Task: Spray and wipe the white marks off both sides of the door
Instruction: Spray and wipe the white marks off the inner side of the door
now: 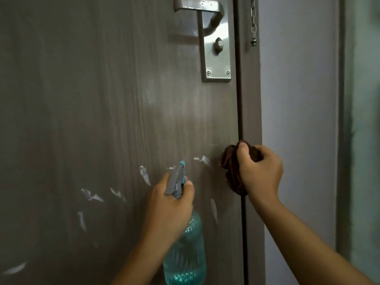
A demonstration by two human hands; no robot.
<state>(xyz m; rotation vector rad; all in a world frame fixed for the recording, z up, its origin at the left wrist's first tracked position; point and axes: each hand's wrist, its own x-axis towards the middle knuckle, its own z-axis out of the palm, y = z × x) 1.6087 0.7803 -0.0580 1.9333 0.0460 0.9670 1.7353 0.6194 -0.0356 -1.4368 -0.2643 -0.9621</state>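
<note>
A person stands close to a grey-brown wood-grain door (102,99), both bare hands raised to its lower half. The left hand (170,206) grips the neck of a spray bottle (185,254), fingers curled round the grey trigger head, whose blue nozzle tip (182,163) points up and toward the door face just below the level of the nearest white marks (202,159). The bottle's clear blue-green body hangs below the hand, close in front of the door.

The right hand (259,171) is closed tightly round a bunched dark brown cloth (231,173), thumb up on top of the wad, and presses it against the door at its right edge, where the door meets the frame (251,99). Part of the cloth bulges out to the left of the fist and below it, lying on the door surface just right of the nearest white mark.

White smears are scattered across the door: a short run beside the nozzle, a longer streak (145,175) to the left of the bottle head, a jagged cluster (90,195) farther left, another streak (213,210) below the cloth, and one (14,268) near the door's lower left. A faint pale haze shows on the door above the hands.

High on the door sits a brushed-metal lever handle (197,6) on a long plate (218,54) with a thumb-turn lock. A metal chain (253,19) hangs against the frame beside it. A pale wall (298,99) runs right of the frame.
</note>
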